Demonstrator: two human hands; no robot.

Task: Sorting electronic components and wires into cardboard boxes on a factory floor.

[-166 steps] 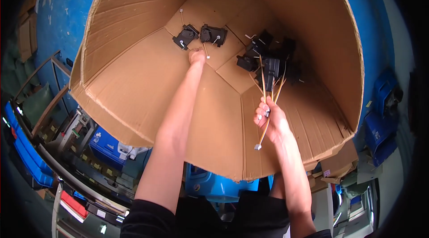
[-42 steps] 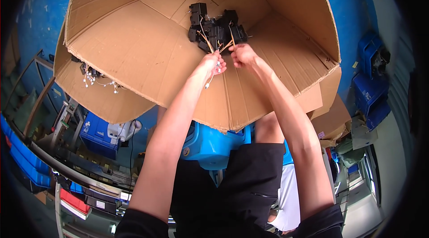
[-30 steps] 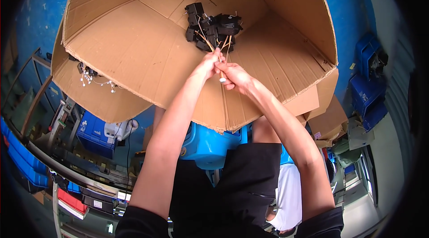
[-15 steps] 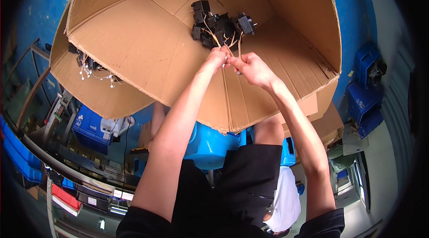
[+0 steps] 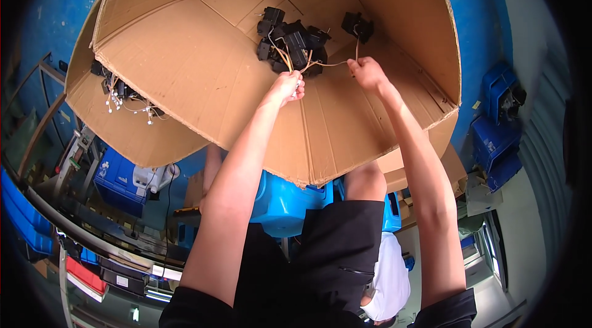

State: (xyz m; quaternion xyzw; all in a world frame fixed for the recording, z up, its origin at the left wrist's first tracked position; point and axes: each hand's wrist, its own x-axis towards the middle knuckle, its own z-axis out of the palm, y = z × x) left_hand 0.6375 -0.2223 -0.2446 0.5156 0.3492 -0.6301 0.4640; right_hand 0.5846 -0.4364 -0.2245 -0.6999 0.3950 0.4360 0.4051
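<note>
Inside a large open cardboard box (image 5: 172, 75), my left hand (image 5: 288, 88) is closed around a bundle of thin tan cables. From that bundle hangs a cluster of small black motor-like units (image 5: 298, 41). My right hand (image 5: 366, 73), to the right, pinches a tan cable (image 5: 357, 49). One single black unit (image 5: 358, 27) dangles at that cable's upper end, apart from the cluster. Another stretch of cable runs sideways between the cluster and my right fingers. The cable ends inside my left fist are mostly hidden.
More black units with white-tipped cables (image 5: 126, 94) lie in a second cardboard compartment at the left. Below the box is a blue plastic stool (image 5: 285, 205). Blue bins (image 5: 496, 137) stand at the right, a metal-framed rack (image 5: 92, 238) at the left. A person in white (image 5: 390, 278) is behind me.
My right hand has moved right, away from my left, drawing one black unit and its cable apart from the cluster. My left hand has kept hold of the bundle and shifted slightly down-left.
</note>
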